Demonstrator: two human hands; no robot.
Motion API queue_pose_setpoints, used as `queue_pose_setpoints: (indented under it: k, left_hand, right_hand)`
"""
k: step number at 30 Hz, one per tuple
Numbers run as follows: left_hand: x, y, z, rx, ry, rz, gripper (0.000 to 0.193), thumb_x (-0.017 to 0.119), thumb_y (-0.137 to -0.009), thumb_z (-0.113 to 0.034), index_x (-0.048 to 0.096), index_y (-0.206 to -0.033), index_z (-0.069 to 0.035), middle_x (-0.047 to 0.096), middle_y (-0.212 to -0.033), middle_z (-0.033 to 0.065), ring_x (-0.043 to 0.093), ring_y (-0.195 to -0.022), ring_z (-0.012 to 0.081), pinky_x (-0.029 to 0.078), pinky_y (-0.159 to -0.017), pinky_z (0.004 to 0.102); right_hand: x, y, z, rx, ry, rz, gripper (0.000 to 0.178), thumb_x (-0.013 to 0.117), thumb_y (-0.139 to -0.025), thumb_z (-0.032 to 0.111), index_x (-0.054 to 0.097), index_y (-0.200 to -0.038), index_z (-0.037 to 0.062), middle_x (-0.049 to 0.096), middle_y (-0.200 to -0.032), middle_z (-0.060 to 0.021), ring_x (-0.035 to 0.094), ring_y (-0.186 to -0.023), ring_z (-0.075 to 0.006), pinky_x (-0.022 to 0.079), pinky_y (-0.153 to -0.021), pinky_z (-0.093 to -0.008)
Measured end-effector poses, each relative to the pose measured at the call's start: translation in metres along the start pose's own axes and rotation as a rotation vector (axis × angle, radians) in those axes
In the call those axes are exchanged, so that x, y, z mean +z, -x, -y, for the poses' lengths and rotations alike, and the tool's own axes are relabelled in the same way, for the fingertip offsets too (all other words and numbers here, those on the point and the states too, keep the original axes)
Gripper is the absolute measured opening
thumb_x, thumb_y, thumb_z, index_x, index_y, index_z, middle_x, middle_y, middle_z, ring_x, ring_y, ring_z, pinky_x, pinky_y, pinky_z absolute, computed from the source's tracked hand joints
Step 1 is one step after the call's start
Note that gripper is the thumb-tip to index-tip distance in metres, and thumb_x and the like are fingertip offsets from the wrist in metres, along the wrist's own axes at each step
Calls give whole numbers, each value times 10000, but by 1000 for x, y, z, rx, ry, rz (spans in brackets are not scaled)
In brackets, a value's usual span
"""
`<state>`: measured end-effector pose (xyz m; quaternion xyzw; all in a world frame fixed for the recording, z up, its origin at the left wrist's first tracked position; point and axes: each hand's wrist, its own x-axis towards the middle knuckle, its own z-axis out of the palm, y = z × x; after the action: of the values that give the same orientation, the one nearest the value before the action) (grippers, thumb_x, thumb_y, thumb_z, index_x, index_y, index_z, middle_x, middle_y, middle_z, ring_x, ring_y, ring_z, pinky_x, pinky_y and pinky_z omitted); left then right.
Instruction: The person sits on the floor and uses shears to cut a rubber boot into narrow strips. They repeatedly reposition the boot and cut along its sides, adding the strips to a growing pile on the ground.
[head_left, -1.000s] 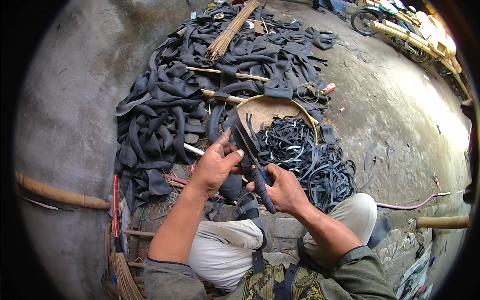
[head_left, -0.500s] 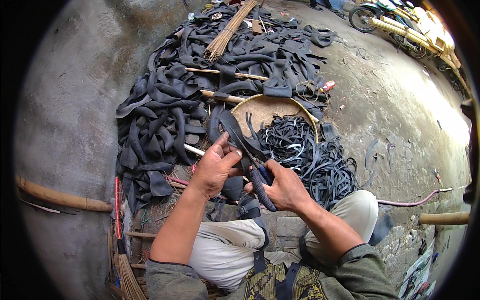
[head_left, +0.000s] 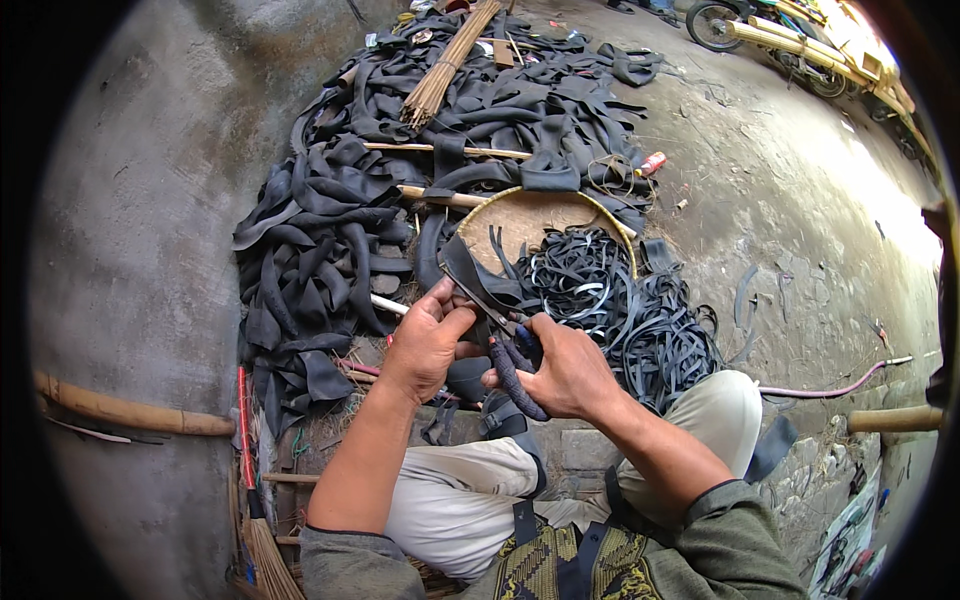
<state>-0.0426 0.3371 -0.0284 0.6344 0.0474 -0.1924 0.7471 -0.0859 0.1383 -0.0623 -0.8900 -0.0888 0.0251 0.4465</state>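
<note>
My left hand (head_left: 428,338) pinches a black rubber strip (head_left: 463,268) between thumb and fingers, its upper end standing out beyond the fingertips. In my right hand (head_left: 568,372) is a pair of scissors (head_left: 513,380) with dark wrapped handles. Its blades point up and left, against the rubber beside my left thumb. Part of the blades is hidden by the strip and my fingers. Just beyond my hands lies a round woven tray (head_left: 548,208) with a yellowish rim. Thin cut rubber strips (head_left: 640,320) heap on it and spill over its right side.
A large pile of black rubber pieces (head_left: 330,210) stretches along the wall to the back. On it rests a bundle of thin sticks (head_left: 450,70). A broom (head_left: 262,545) is at the lower left, a bamboo pole (head_left: 135,408) at the left, and a motorbike (head_left: 800,55) at the far right.
The scissors' handles have shifted slightly left and look further apart. The rubber strip's upper end has tilted a little, still in my left hand. The whole view has shifted slightly.
</note>
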Motion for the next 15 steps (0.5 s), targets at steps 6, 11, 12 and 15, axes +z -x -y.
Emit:
queue_pose_setpoints:
  k: [6,11,12,15]
  left_hand:
    - [-5,-4,-7,36,60,-13,422,527,-1059,-91,475,-1475,-48,662,-1208,44,683,-1034,142,647,-806,397]
    - [-8,-3,-10,84,101,-53,442,518,-1063,-90,459,-1500,-76,649,-1247,37,677,-1068,151,639,-834,413]
    - [-7,-2,-9,70,86,-28,444,521,-1060,-86,464,-1499,-81,647,-1250,35,676,-1071,150,639,-832,405]
    - [-2,2,-4,21,57,17,450,532,-1050,-76,479,-1497,-92,641,-1259,32,673,-1076,146,643,-823,386]
  right_hand:
    - [-5,3,2,101,-105,118,788,855,-713,682,664,-978,-35,674,-734,-177,698,-685,-355,521,-629,-440]
    - [-2,3,4,28,-75,76,780,853,-724,676,648,-986,-30,678,-758,-180,699,-706,-372,528,-648,-443]
    - [-1,2,4,10,-45,54,783,851,-724,678,645,-990,-29,679,-764,-182,699,-712,-377,530,-652,-443]
    - [-1,1,3,-62,22,-14,795,847,-726,681,640,-1016,-29,689,-795,-190,702,-735,-388,537,-669,-445]
